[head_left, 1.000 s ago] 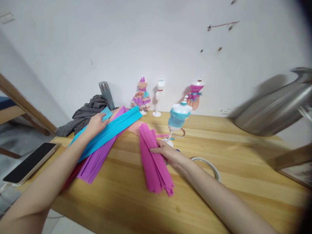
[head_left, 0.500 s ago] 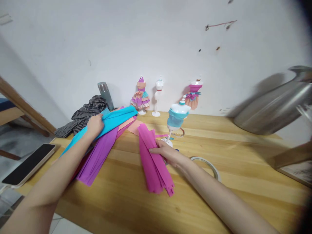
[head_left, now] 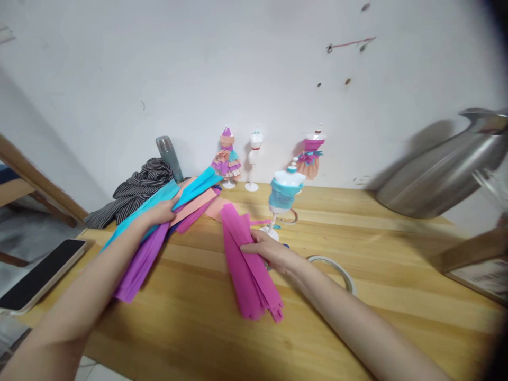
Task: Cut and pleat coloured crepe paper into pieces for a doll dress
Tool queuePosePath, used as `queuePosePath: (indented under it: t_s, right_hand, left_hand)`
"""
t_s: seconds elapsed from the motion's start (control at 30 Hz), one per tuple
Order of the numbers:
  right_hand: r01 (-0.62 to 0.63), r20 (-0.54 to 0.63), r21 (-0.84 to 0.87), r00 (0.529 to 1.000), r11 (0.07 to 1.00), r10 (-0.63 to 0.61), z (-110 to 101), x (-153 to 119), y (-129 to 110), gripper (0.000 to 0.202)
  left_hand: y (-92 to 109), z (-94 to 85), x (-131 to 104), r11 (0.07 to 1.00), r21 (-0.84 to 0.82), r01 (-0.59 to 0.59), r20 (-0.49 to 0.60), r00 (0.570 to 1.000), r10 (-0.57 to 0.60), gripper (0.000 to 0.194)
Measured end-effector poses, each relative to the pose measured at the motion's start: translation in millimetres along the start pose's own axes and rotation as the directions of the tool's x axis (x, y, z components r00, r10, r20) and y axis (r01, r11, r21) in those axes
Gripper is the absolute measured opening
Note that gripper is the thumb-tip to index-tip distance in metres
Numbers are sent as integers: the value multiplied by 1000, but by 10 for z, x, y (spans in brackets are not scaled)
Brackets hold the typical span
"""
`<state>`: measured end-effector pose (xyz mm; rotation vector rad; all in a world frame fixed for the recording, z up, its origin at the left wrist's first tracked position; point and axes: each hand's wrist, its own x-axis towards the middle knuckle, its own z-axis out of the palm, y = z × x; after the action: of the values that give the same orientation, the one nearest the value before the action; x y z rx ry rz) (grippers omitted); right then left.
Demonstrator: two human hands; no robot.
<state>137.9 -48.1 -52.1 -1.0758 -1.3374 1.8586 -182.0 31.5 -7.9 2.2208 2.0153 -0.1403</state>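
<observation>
My left hand (head_left: 161, 211) is closed on crepe paper at the left, among blue strips (head_left: 200, 185) and purple strips (head_left: 138, 270). Its fingertips are partly hidden in the folds. Peach and magenta strips (head_left: 196, 206) lie just right of it. My right hand (head_left: 270, 248) grips a folded bundle of magenta crepe paper (head_left: 244, 264), thumb on top and the other fingers out of sight beneath. Just beyond that hand stands a small white mannequin (head_left: 289, 180) with a blue paper wrap (head_left: 282, 194) round its torso.
Three more small mannequins stand along the wall, including one in a ruffled paper dress (head_left: 227, 159). A tape roll (head_left: 344, 275) lies right of my right hand. A steel jug (head_left: 436, 174), a phone (head_left: 43, 272), a flask (head_left: 169, 156) and striped cloth (head_left: 138, 185) surround the work area.
My left hand has shifted right and slightly down; the blue strips now part around it, uncovering more peach paper. My right hand stays on the magenta bundle. The view has shifted slightly.
</observation>
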Motion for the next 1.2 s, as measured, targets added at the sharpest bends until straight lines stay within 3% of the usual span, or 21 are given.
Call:
queuePosePath:
  t_s: [0.1,0.17,0.27,0.37,0.4,0.43,0.5,0.53,0.6,0.73,1.0,1.2]
  right_hand:
    - [-1,-4,-2,1000,1000,1,6,-8,-9,31]
    - [2,-13,-14,1000,1000,-3,14,-14,-21,28]
    - [1,-17,-17,1000,1000,-2,20,-19,-32,22]
    - [-23,-23,10,999,1000,24,12,-13,-24,26]
    - [-28,-26,17,999,999,28,9,-11,-19,28]
    - [-30,-28,24,999,999,31,8,-10,-16,30]
    - [-33,-20,42,999,999,34,15,-12,-16,32]
    - [-34,-13,49,999,998,35,22,-15,-18,32]
    - [-31,-15,40,999,999,32,40,-25,-23,30]
    - [-18,-24,12,1000,1000,19,66,-45,-26,25]
    - [-36,1,173,999,984,36,53,-42,-62,28]
    - [-67,-27,251,997,966,77,89,-56,-113,23]
  left_hand:
    - [-277,-243,8,999,-37,-21,-8,1000,21,66]
    - [-383,-294,2,997,-47,-67,-27,997,66,63]
    - [-341,-180,-19,998,2,-65,-71,995,65,71]
    - [-98,48,-83,996,75,-51,-186,980,64,85]
    - [2,124,-113,983,149,-104,-295,945,144,78]
    - [101,196,-144,949,235,-210,-320,905,280,65]
    - [272,320,-189,833,369,-412,-214,835,508,39]
    - [338,371,-198,799,409,-442,-178,820,544,33]
    - [426,446,-177,809,445,-384,-188,843,503,29]
    - [466,459,-29,895,404,-189,-271,910,314,33]
    - [403,317,80,946,323,-28,-338,930,143,42]
    - [332,259,133,971,238,-3,-293,953,75,32]
